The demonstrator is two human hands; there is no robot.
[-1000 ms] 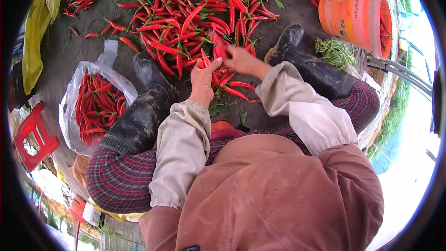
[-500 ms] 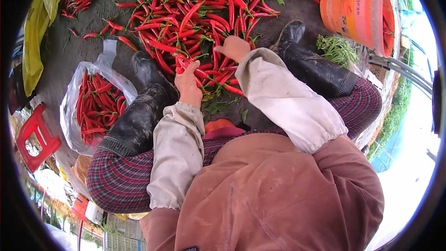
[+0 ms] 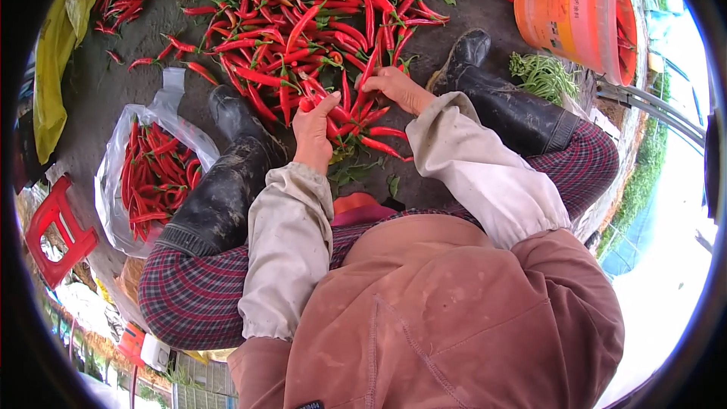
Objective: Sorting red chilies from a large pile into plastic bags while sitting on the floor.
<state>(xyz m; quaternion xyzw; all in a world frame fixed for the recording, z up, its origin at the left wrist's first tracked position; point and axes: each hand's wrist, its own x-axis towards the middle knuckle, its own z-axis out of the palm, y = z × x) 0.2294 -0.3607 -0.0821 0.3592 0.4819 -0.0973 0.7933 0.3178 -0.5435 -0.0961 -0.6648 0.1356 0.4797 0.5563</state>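
Likely light and slick, best held stem-end, red chillies sit clasped in the left hand; the right hand seemingly pinches another.

Site appears to be an open-air farmyard: red chillies lie heaped on grey ground; mud-marked rubber boots and an orange plastic bucket are present; green vegetation shows beyond.
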